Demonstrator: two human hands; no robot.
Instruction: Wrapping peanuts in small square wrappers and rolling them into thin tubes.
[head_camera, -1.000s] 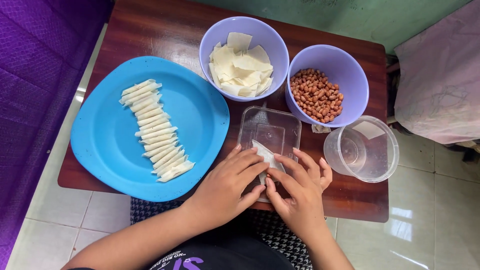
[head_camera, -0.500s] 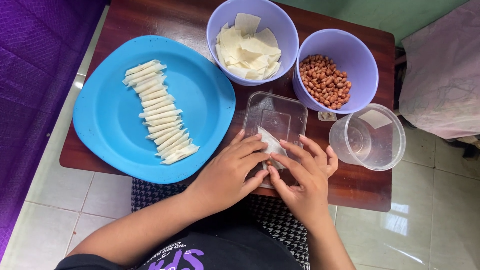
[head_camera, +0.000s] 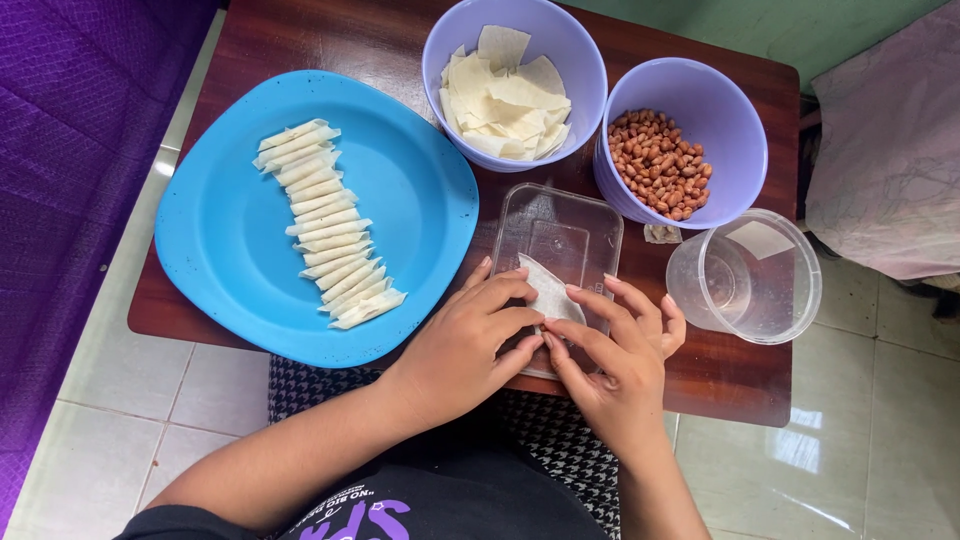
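Both hands work at the near edge of the dark wooden worktop (head_camera: 300, 40), over a clear rectangular tray (head_camera: 560, 235). The left hand (head_camera: 465, 335) lies palm down with fingers curled, its fingertips pinching the lower edge of a thin white wrapper sheet (head_camera: 550, 290). The right hand (head_camera: 620, 355) meets it from 3 o'clock, fingers bent, thumb and forefinger pressing the same sheet, so both hands grip the wrapper between them. The sheet rests on the near half of the tray, its upper corner pointing toward 12 o'clock; its lower part is hidden under the fingers. At 9 to 10 o'clock from the hands sits a large round blue plate (head_camera: 220, 230), bearing a row of small rolled white wrappers (head_camera: 325, 240) laid side by side, running from 11 o'clock down to 5 o'clock across the plate. At 12 o'clock from the tray stands a lilac bowl (head_camera: 440, 45) holding a loose stack of flat white sheets (head_camera: 505, 100). Just beside it, at 1 o'clock from the hands, a second lilac bowl (head_camera: 735, 120) holds peanuts (head_camera: 660, 165). At 3 o'clock from the tray stands a clear round tub (head_camera: 790, 300), near the worktop's right edge. A small pale scrap (head_camera: 660, 234) lies between the peanut bowl and the tub.
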